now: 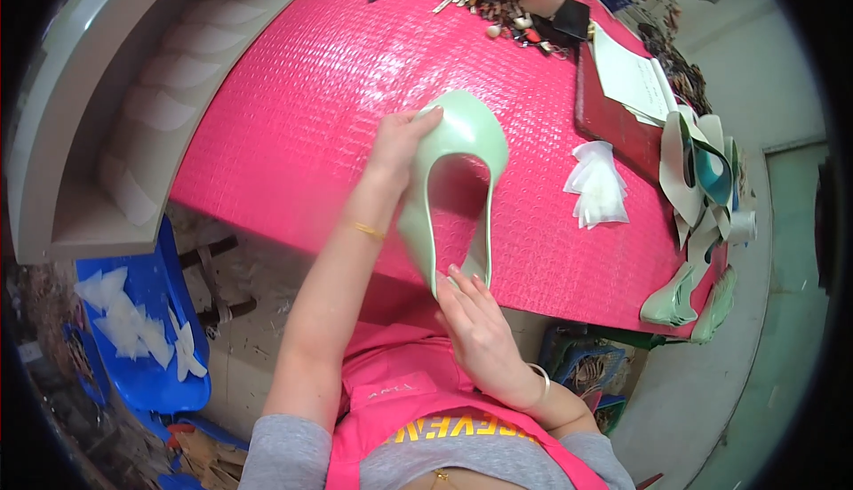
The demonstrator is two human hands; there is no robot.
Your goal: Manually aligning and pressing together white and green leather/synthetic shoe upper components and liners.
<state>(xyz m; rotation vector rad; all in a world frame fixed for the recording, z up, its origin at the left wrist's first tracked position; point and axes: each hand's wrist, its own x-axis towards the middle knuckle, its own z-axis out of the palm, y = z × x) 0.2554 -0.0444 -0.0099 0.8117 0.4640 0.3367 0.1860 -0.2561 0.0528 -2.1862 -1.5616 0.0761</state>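
A pale green shoe upper (462,148), U-shaped with a rounded toe, is held up over the front edge of the pink table (302,99). My left hand (400,139) grips its toe end from the left side. My right hand (475,321) pinches the heel ends of its two arms at the bottom. A gold bangle sits on my left wrist and a pale bangle on my right.
A stack of white translucent pieces (597,186) lies right of the upper. More green uppers (702,188) pile at the table's right edge, beside a dark red board (613,121) and papers (631,77). Keys and clutter (506,1) sit far back. A blue chair (147,321) holds white cutouts.
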